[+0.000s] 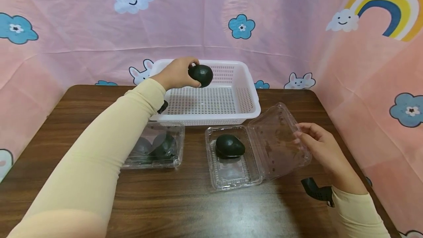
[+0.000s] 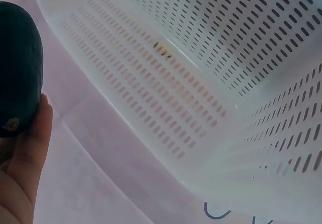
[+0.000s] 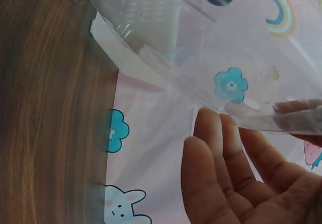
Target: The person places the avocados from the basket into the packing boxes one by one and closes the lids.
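Note:
My left hand (image 1: 180, 73) grips a dark green avocado (image 1: 202, 76) above the white slotted basket (image 1: 211, 117). In the left wrist view the avocado (image 2: 19, 68) appears at the left edge, with a finger along its side. With thumb and fingers, my right hand (image 1: 318, 150) pinches the edge of the raised clear lid (image 1: 277, 144) of a plastic clamshell box (image 1: 254, 181). One avocado (image 1: 229, 146) lies inside that box. The right wrist view shows the lid's rim (image 3: 201, 103) between thumb and fingers of the right hand (image 3: 251, 168).
A second clear box (image 1: 178, 146), its lid down, holds avocados (image 1: 164, 146) and sits left of the first box, partly behind the left sleeve. The basket stands at the back of the brown wooden table (image 1: 172, 201). Patterned pink cloth (image 1: 198, 21) hangs behind and at both sides.

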The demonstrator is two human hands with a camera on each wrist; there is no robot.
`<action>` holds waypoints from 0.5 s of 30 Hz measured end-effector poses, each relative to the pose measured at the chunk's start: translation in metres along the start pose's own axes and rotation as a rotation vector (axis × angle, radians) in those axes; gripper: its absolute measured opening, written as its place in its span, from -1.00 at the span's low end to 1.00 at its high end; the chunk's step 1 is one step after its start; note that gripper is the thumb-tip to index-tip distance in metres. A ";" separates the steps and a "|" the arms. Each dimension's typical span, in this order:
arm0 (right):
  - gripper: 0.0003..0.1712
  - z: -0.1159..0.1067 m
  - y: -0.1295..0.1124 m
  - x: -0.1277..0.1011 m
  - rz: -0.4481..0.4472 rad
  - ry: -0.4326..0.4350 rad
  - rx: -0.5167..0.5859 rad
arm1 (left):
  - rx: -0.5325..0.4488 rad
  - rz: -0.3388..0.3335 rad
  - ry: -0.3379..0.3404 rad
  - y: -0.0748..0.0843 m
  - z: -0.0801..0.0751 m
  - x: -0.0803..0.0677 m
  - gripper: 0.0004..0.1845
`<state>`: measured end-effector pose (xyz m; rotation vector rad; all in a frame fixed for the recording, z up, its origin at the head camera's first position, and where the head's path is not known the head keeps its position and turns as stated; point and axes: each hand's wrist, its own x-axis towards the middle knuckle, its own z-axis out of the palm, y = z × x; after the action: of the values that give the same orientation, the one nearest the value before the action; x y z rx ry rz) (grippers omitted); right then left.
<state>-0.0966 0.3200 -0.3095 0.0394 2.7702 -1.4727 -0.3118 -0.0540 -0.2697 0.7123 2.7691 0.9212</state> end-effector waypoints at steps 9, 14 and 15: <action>-0.53 0.001 -0.003 0.000 0.012 -0.008 -0.010 | -0.024 0.011 0.021 0.002 0.002 -0.015 -0.32; -0.52 0.000 -0.005 -0.001 0.020 -0.024 -0.008 | -0.017 0.021 0.023 0.006 0.005 -0.021 -0.28; -0.51 0.000 -0.005 -0.001 0.020 -0.024 -0.011 | -0.019 0.022 0.024 0.007 0.005 -0.022 -0.27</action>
<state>-0.0960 0.3171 -0.3050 0.0491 2.7512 -1.4434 -0.2881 -0.0566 -0.2702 0.7357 2.7745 0.9648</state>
